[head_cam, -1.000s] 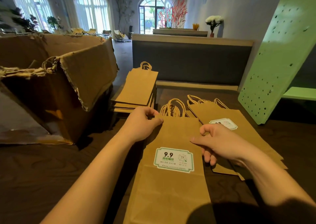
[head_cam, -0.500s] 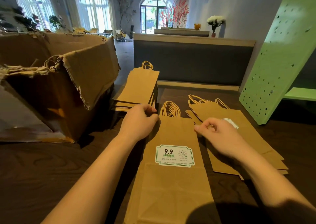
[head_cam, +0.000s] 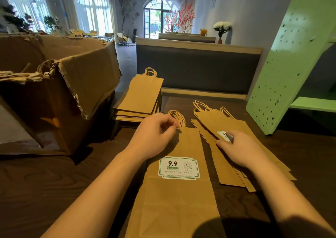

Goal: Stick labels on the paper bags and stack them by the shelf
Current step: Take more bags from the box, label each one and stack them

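a paper bag (head_cam: 174,201) lies flat on the dark wooden table (head_cam: 45,183) right in front of the person, its white and green label (head_cam: 179,167) marked 9.9 stuck across the middle. the left hand (head_cam: 152,137) sits at the bag's top left corner beside the twine handles (head_cam: 177,117), fingers curled, thumb and forefinger pinched together on the top edge. the right hand (head_cam: 241,150) rests palm down on a fanned pile of labelled bags (head_cam: 227,125) just right of it, covering most of the top sticker (head_cam: 222,134); its fingers are largely hidden, so whether they grip anything cannot be told. behind the left hand sits a stack of plain bags (head_cam: 141,96), with a torn cardboard box (head_cam: 63,92) at its left. the green pegboard shelf (head_cam: 291,65) rises at far right, beyond the labelled pile
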`<state>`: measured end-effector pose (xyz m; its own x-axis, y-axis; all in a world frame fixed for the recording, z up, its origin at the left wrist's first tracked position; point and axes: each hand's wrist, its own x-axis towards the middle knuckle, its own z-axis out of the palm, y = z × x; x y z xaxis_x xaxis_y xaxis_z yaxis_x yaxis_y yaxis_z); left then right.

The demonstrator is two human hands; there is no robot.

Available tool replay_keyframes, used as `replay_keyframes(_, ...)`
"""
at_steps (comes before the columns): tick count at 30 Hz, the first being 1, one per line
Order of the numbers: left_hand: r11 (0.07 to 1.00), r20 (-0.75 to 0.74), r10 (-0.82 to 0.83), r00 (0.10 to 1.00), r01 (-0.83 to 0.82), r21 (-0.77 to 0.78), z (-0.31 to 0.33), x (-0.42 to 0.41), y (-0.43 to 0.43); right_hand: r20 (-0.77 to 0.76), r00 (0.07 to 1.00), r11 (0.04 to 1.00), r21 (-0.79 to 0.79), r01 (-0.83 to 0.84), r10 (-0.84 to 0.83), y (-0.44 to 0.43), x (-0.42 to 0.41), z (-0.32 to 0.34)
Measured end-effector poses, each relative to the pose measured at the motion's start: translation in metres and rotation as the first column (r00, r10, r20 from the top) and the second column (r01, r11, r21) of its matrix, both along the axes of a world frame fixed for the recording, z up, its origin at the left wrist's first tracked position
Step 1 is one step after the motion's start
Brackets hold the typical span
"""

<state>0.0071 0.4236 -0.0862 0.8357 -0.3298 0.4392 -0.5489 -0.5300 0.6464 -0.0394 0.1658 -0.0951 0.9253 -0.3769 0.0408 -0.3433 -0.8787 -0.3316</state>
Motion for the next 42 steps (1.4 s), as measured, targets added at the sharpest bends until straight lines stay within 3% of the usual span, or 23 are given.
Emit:
replay_keyframes(3,1.000,0.005,-0.007,1.000,0.007,0.006,-0.001,0.001,0.000,0.075,0.997,0.999,0.032,0.003,-0.006,0.001,-0.004,0.009)
replay_keyframes(8,1.000,0.018,-0.027,0.999,0.027,0.002,0.002,-0.001,0.000,0.379,0.925,0.999,-0.036,-0.004,0.017,0.014,-0.013,0.023)
replay_keyframes(13,0.996,-0.003,-0.044,0.999,0.044,-0.082,0.006,-0.004,0.000,0.704,0.705,0.961,0.128,-0.244,0.085,0.029,-0.026,0.036)
replay_keyframes(16,0.989,-0.015,-0.041,0.999,0.038,-0.142,0.007,-0.002,0.001,0.804,0.591,0.870,0.334,-0.363,-0.062,0.034,-0.034,0.047)
replay_keyframes(20,0.950,-0.153,-0.098,0.983,0.046,-0.310,0.010,-0.002,0.002,0.689,0.644,0.628,0.672,-0.393,-0.334,0.032,-0.033,0.056)
replay_keyframes(23,0.916,-0.242,-0.168,0.956,0.060,-0.397,0.014,-0.003,0.004,0.627,0.648,0.508,0.764,-0.399,-0.434,0.031,-0.033,0.060)
replay_keyframes(26,0.969,-0.251,-0.194,0.948,0.145,-0.202,0.010,-0.004,0.003,0.619,0.609,0.470,0.781,-0.411,-0.497,0.028,-0.036,0.064)
replay_keyframes(29,0.978,-0.139,-0.188,0.972,0.199,0.065,-0.003,-0.003,-0.002,0.512,0.703,0.314,0.859,-0.405,-0.494,0.027,-0.039,0.066)
replay_keyframes(33,0.991,0.009,-0.130,0.991,0.130,0.019,-0.007,0.003,-0.003,0.299,0.934,0.115,0.953,-0.281,-0.194,0.042,-0.042,0.069)
replay_keyframes(36,0.986,0.050,0.108,0.993,-0.100,-0.136,0.008,0.006,0.008,0.166,0.986,0.027,0.986,-0.167,0.017,0.055,-0.043,0.064)
replay_keyframes(37,0.961,-0.019,0.172,0.985,-0.172,-0.217,0.014,0.006,0.013,0.140,0.986,0.019,0.990,-0.142,0.088,0.058,-0.044,0.062)
replay_keyframes(39,0.897,-0.291,0.143,0.946,-0.248,-0.366,0.025,0.003,0.020,0.120,0.967,0.058,0.989,-0.136,0.225,0.061,-0.044,0.057)
replay_keyframes(40,0.887,-0.417,0.078,0.906,-0.254,-0.387,0.028,0.001,0.022,0.119,0.955,0.080,0.986,-0.145,0.271,0.062,-0.044,0.057)
replay_keyframes(42,0.916,-0.530,-0.032,0.847,-0.187,-0.355,0.029,-0.001,0.026,0.107,0.942,0.112,0.982,-0.149,0.317,0.062,-0.044,0.058)
